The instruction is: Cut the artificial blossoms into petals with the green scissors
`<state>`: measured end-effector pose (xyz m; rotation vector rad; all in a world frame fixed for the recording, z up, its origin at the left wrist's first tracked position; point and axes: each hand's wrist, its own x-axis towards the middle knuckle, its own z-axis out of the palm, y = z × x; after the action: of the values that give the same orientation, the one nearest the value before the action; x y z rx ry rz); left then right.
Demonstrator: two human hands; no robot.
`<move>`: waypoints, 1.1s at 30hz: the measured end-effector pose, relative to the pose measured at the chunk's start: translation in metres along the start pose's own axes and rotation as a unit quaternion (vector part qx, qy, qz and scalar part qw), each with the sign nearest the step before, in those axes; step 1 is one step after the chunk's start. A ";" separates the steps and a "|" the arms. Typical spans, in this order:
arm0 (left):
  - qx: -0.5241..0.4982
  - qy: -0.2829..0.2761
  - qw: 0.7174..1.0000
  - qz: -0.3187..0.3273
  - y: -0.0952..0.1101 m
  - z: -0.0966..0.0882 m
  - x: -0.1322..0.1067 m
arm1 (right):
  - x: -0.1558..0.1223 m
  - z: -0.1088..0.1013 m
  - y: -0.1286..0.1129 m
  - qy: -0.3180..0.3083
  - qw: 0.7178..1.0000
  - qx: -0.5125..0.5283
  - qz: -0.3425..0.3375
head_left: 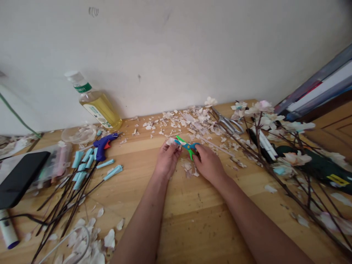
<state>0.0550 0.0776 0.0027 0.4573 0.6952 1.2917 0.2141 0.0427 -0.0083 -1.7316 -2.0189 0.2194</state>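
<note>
Pale wall (pixel 170 55) rises behind a wooden worktop (pixel 192 216). Toward its left edge lies a black phone (pixel 26 176); near the back edge stands a bottle (pixel 96 104) of yellow liquid, with a blue glue gun (pixel 103 146) before it. Mid-worktop, the left hand (pixel 166 158) pinches a petal (pixel 171 141). Green-and-blue scissors (pixel 188 146) point left at it, long axis roughly along the back edge, and the right hand (pixel 208 162) grips their 2 handles. Flowers (pixel 297 158) spread toward the right edge.
</note>
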 end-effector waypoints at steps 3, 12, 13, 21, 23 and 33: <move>-0.001 -0.002 1.000 0.001 -0.001 0.000 0.001 | 0.000 0.001 0.000 0.003 1.000 -0.002 -0.006; 0.162 -0.016 0.979 0.123 -0.011 -0.016 0.013 | 0.000 -0.005 -0.003 -0.011 1.000 -0.002 -0.007; 0.187 -0.017 0.973 0.131 -0.011 -0.018 0.013 | 0.000 -0.005 -0.003 -0.012 1.000 -0.002 -0.006; 0.082 -0.017 0.994 0.070 -0.002 -0.009 0.008 | 0.000 -0.006 -0.001 -0.016 1.000 -0.020 0.007; 0.050 -0.012 0.997 0.054 0.000 -0.006 0.007 | 0.000 -0.006 -0.001 -0.014 1.000 -0.020 0.005; 0.100 -0.016 0.990 0.096 -0.011 -0.014 0.013 | 0.000 -0.006 -0.002 -0.007 1.000 -0.007 -0.007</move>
<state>0.0544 0.0869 -0.0172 0.7212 0.7704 1.3972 0.2151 0.0410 -0.0018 -1.7292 -2.0465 0.2151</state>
